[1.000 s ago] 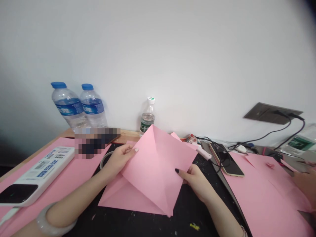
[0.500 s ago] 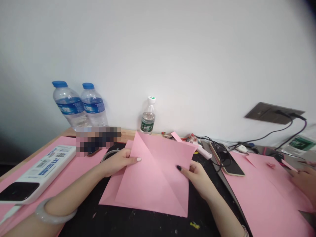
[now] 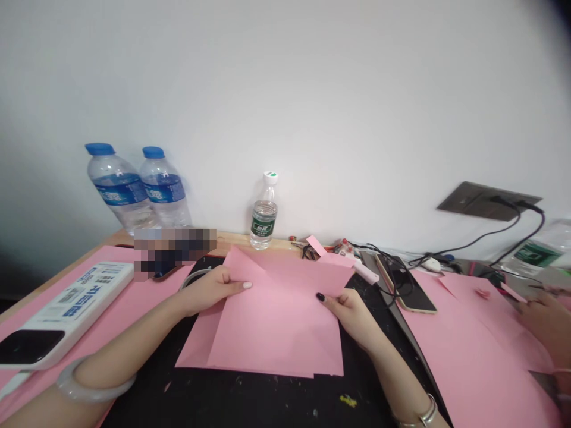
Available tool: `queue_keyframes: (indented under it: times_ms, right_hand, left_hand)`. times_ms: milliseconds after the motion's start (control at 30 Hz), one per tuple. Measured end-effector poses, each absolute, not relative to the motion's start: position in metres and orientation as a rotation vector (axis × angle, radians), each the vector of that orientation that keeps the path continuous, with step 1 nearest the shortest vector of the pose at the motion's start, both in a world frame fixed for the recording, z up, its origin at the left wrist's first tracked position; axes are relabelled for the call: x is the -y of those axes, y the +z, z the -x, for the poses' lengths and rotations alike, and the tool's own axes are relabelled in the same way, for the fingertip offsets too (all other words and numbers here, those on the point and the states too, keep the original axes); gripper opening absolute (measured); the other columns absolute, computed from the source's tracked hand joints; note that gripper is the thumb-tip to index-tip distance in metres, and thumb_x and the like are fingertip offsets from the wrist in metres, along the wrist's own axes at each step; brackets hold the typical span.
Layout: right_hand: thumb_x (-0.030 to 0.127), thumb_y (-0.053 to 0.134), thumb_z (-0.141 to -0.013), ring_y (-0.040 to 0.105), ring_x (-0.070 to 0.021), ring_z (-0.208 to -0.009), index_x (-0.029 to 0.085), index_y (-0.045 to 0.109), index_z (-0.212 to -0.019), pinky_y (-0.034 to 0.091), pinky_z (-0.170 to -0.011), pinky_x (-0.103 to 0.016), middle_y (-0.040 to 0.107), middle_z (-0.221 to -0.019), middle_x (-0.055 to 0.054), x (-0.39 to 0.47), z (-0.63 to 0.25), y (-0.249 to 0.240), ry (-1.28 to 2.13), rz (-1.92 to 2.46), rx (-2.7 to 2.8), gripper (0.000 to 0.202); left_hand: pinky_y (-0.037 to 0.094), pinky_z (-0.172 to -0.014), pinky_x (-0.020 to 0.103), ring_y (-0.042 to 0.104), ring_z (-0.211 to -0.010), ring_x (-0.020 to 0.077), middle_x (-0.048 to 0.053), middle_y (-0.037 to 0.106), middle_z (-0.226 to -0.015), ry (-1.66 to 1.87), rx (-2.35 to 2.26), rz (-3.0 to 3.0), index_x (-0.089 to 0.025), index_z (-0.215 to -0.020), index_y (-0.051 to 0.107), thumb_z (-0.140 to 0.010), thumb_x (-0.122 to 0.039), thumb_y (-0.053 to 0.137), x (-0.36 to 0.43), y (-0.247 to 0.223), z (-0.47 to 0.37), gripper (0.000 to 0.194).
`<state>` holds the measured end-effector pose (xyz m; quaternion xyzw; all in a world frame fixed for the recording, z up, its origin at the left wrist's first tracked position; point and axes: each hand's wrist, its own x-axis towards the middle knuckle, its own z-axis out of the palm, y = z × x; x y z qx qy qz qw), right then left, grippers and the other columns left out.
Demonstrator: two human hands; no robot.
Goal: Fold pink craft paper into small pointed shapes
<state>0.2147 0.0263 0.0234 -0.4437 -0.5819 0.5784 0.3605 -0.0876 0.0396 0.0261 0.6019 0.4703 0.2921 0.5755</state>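
Nearest us, at the bottom of the frame, a yellow scrap (image 3: 348, 401) lies on the black mat (image 3: 250, 404). A pale bangle (image 3: 96, 386) circles our left forearm at lower left, and a silver bracelet (image 3: 430, 410) our right wrist at lower right.

In the lower middle we have the pink paper (image 3: 281, 324) over the mat, its upper left corner angled up. Our left hand (image 3: 218, 291) pinches its left edge, thumb on the face and fingers behind; our right hand (image 3: 350, 312) pinches the right edge likewise, a dark-nailed thumb in front. A pink layer (image 3: 198, 345) shows beneath at the left; we cannot tell whether it is a separate sheet.

At left, a white power bank (image 3: 80, 306) rests on a pink sheet (image 3: 151, 297). At right we see more pink sheets (image 3: 459, 351), a smartphone (image 3: 413, 285) near their upper left end, and another person's hand (image 3: 544, 315) at the frame's edge.

Farther back, two blue-capped bottles (image 3: 122, 190) stand at left, a white-capped bottle (image 3: 263, 226) near the centre, and a green-labelled bottle (image 3: 535, 255) at far right. Behind them, the pale wall (image 3: 312, 101) bears a socket plate (image 3: 488, 201) with two plugged-in cables.
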Motion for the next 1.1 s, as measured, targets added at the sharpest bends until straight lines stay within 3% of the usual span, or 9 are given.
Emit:
queue_keyframes:
  times_ms: [167, 300, 500, 633, 700, 767, 933, 1100]
  right_hand:
    - [0.032, 0.064, -0.079, 0.063, -0.0169, -0.069, 0.017, 0.072, -0.088, 0.047, -0.065, -0.028, 0.070, -0.078, -0.004, -0.025, -0.216, 0.028, 1.681, 1.061, 1.306, 0.019]
    - [0.026, 0.070, -0.070, 0.063, -0.0174, -0.076, 0.019, 0.073, -0.090, 0.047, -0.068, -0.027, 0.071, -0.088, -0.006, -0.026, -0.219, 0.032, 1.690, 1.077, 1.146, 0.021]
    - [0.024, 0.062, -0.066, 0.058, -0.0168, -0.068, 0.017, 0.074, -0.072, 0.044, -0.058, -0.025, 0.069, -0.086, -0.005, -0.029, -0.220, 0.034, 1.605, 1.119, 1.120, 0.015]
    - [0.041, 0.052, -0.072, 0.058, -0.0225, -0.076, 0.016, 0.071, -0.070, 0.046, -0.065, -0.031, 0.067, -0.085, -0.009, -0.029, -0.218, 0.031, 1.591, 1.058, 1.115, 0.032]
    - [0.046, 0.054, -0.074, 0.058, -0.0216, -0.075, 0.017, 0.069, -0.075, 0.046, -0.063, -0.031, 0.066, -0.088, -0.008, -0.028, -0.216, 0.031, 1.565, 1.094, 1.176, 0.032]
    - [0.040, 0.066, -0.069, 0.058, -0.0187, -0.073, 0.019, 0.064, -0.083, 0.045, -0.059, -0.027, 0.064, -0.094, -0.005, -0.026, -0.213, 0.031, 1.509, 1.168, 1.259, 0.025]
    - [0.023, 0.076, -0.059, 0.057, -0.0207, -0.096, 0.024, 0.052, -0.115, 0.049, -0.078, -0.031, 0.056, -0.117, -0.006, -0.023, -0.204, 0.029, 1.333, 1.239, 1.336, 0.062]
    - [0.022, 0.077, -0.057, 0.061, -0.0216, -0.088, 0.023, 0.029, -0.135, 0.051, -0.077, -0.036, 0.061, -0.107, -0.008, -0.027, -0.205, 0.019, 1.435, 1.215, 1.211, 0.091]
  left_hand:
    - [0.048, -0.081, 0.034, 0.063, -0.091, 0.0223, 0.004, 0.071, -0.091, 0.713, -0.915, -1.165, -0.019, -0.094, 0.070, -0.072, -0.031, 0.069, -0.038, 0.022, 0.090, 0.025]
    - [0.051, -0.071, 0.034, 0.065, -0.077, 0.0230, 0.006, 0.072, -0.081, 0.720, -0.913, -1.074, -0.017, -0.089, 0.072, -0.067, -0.028, 0.072, -0.038, 0.024, 0.092, 0.025]
    - [0.045, -0.087, 0.031, 0.058, -0.101, 0.0269, 0.005, 0.072, -0.094, 0.859, -0.895, -1.184, -0.019, -0.078, 0.075, -0.069, -0.024, 0.055, -0.038, 0.031, 0.093, 0.023]
    - [0.047, -0.074, 0.029, 0.059, -0.093, 0.0252, 0.006, 0.068, -0.095, 0.783, -0.925, -1.185, -0.017, -0.086, 0.071, -0.078, -0.036, 0.042, -0.037, 0.030, 0.093, 0.035]
    - [0.046, -0.071, 0.027, 0.058, -0.089, 0.0228, 0.004, 0.065, -0.096, 0.737, -0.971, -1.268, -0.019, -0.094, 0.067, -0.079, -0.040, 0.048, -0.037, 0.030, 0.091, 0.032]
    - [0.045, -0.073, 0.027, 0.056, -0.088, 0.0216, 0.002, 0.061, -0.097, 0.740, -1.036, -1.426, -0.021, -0.098, 0.062, -0.072, -0.039, 0.062, -0.037, 0.027, 0.087, 0.032]
    - [0.045, -0.077, 0.033, 0.056, -0.089, 0.0236, 0.003, 0.057, -0.105, 0.775, -1.193, -1.626, -0.023, -0.111, 0.053, -0.060, -0.035, 0.072, -0.040, 0.015, 0.081, 0.056]
    - [0.046, -0.085, 0.039, 0.056, -0.103, 0.0277, 0.009, 0.045, -0.132, 0.873, -1.178, -1.552, -0.025, -0.131, 0.038, -0.060, -0.028, 0.074, -0.041, 0.009, 0.078, 0.079]
